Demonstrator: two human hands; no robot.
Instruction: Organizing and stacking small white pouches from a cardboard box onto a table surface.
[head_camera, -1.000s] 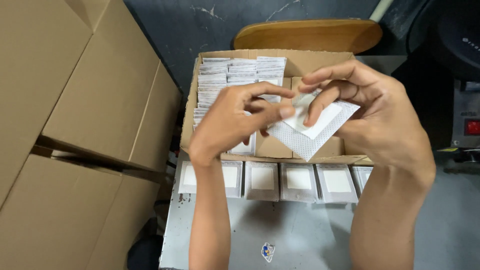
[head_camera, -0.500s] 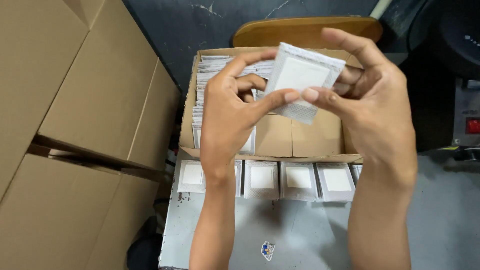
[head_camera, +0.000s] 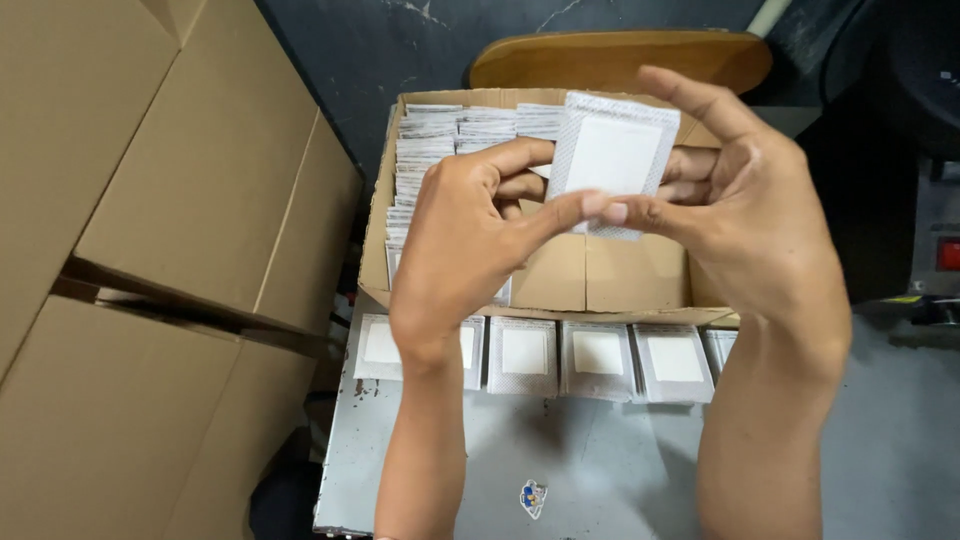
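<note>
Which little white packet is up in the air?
The packet pinched between both hands; the others lie in a row or sit stacked in the box.

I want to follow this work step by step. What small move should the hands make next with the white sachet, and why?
Probably lower the white sachet, pinched by left hand and right hand, to the row of sachets on the metal table, since similar ones lie flat there.

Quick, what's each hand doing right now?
Left hand: closed, pinching the white sachet.
Right hand: fingers partly spread, thumb and fingers gripping the same sachet.
</note>
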